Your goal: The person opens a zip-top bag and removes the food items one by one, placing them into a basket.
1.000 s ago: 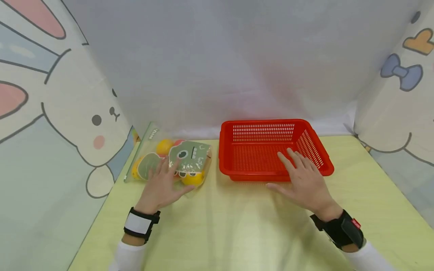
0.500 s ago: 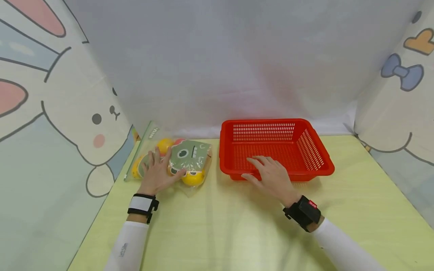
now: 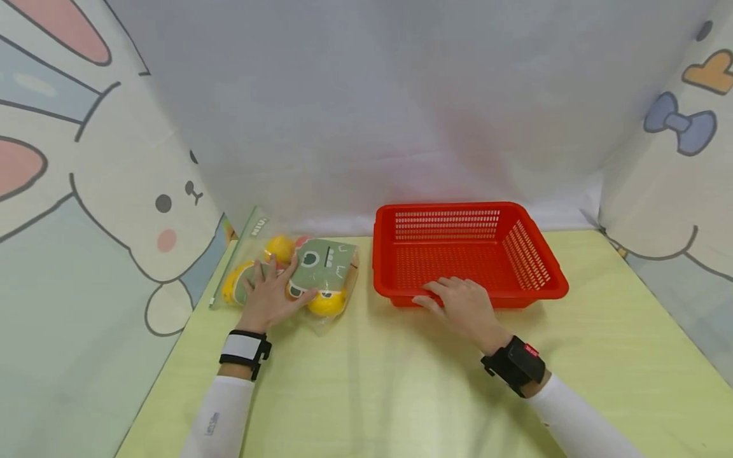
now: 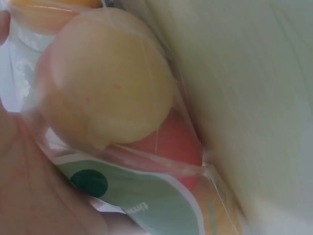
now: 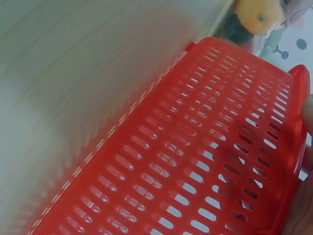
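A clear zip bag [image 3: 338, 254] with green monster prints lies at the left of the table, filled with round yellow and red fruit-like pieces. My left hand [image 3: 266, 304] rests on its near side, fingers spread over the plastic and thumb stretched to the right. Close up in the left wrist view, a pale yellow round piece [image 4: 107, 83] shows through the film. To the right stands a red plastic basket [image 3: 401, 296] with slotted walls. My right hand [image 3: 464, 310] grips its near rim, fingers hooked over the edge and thumb outside. The right wrist view shows the basket's slotted wall [image 5: 299, 83].
The pale yellow-green table [image 3: 372, 388] reaches a white curtain [image 3: 366, 114] behind the bag and basket. Cartoon-printed panels stand at both sides, with a rabbit [image 3: 132, 203] on the left one. A gap of table separates the bag from the basket.
My right hand has moved left from above the basket's right part and come down onto its near rim. My left hand has shifted slightly left and settled on the bag.
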A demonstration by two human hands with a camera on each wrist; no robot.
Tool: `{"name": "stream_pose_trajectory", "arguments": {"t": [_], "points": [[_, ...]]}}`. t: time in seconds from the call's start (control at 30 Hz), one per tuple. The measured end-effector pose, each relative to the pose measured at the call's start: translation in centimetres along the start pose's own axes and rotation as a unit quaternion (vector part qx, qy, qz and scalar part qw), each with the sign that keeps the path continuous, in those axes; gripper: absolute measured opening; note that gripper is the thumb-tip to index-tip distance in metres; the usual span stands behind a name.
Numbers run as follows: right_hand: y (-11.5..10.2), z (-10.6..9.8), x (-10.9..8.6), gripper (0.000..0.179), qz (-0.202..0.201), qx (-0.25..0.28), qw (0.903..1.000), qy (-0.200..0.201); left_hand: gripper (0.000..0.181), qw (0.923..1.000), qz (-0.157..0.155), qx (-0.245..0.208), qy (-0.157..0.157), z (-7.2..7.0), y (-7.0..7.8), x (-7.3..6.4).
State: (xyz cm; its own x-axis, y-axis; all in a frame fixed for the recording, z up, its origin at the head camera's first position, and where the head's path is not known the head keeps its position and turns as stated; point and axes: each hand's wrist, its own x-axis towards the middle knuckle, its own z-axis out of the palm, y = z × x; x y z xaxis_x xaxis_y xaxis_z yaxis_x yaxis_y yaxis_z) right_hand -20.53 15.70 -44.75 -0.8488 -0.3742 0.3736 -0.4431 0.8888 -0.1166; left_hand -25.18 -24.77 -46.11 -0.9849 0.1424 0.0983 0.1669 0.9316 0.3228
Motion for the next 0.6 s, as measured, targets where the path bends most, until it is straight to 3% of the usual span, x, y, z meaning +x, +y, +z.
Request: {"name": "stream_pose_trajectory", "arguments": {"t": [0.37,0.6], "points": [[2.2,-0.7,-1.7,0.045,0.013,-0.013,0.9997,0.019,0.095,0.9997,-0.001,0.016,0.018,0.4,0.7,-0.3],[1.8,-0.7,-1.9,0.046,0.03,-0.011,0.9991,0.029,0.093,0.9993,0.005,0.03,0.022,-0.4,-0.9,-0.6]]}}
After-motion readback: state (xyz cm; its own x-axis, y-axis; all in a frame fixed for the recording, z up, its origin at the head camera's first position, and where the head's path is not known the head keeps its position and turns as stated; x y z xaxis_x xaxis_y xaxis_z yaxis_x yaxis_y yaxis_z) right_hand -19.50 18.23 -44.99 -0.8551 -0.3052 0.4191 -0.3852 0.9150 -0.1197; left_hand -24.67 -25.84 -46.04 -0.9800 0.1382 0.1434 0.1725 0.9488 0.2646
